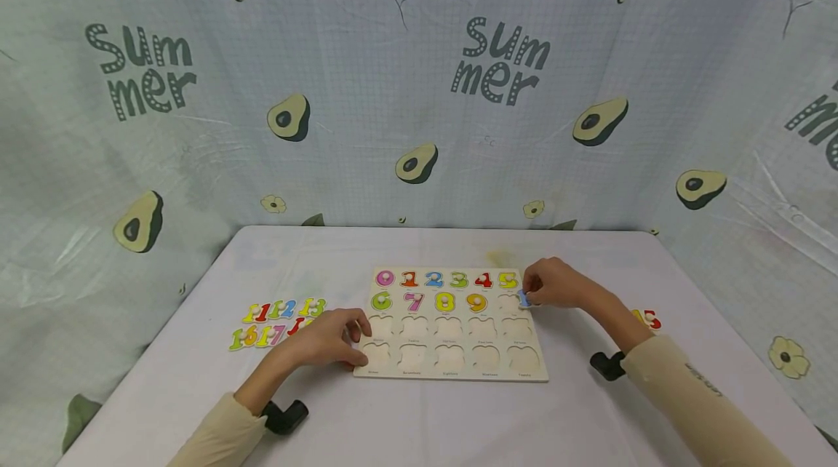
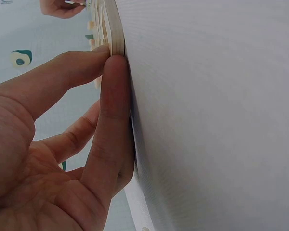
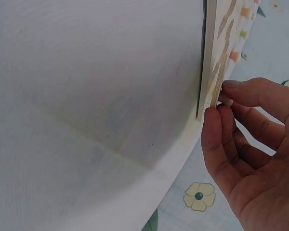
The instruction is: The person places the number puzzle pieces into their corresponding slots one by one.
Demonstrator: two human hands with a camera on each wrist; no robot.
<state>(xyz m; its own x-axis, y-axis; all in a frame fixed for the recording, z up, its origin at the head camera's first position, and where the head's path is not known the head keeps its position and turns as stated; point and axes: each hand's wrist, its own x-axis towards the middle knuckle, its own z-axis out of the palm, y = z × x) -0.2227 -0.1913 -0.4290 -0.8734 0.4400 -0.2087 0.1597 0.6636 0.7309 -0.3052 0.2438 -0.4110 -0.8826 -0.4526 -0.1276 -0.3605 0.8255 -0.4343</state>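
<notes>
A wooden number puzzle board [image 1: 452, 378] lies on the white table, with pieces 0 to 9 in its two upper rows and bare recesses below. My left hand [image 1: 334, 337] holds the board's left edge; in the left wrist view one fingertip [image 2: 103, 49] rests on top and another lies against the side. Over the board's upper right edge, my right hand [image 1: 556, 284] pinches a small blue number piece [image 1: 524, 299] beside the recess right of the 9. Fingers hide most of that piece. The right wrist view shows its fingertips [image 3: 213, 118] close together by the board's edge.
Several number pieces, such as the 12 [image 1: 283, 308] and 16 [image 1: 244, 338], lie left of the board, partly behind my left hand. A red-ended number piece [image 1: 651, 318] shows beyond my right forearm. A printed curtain [image 1: 347, 183] hangs behind the table.
</notes>
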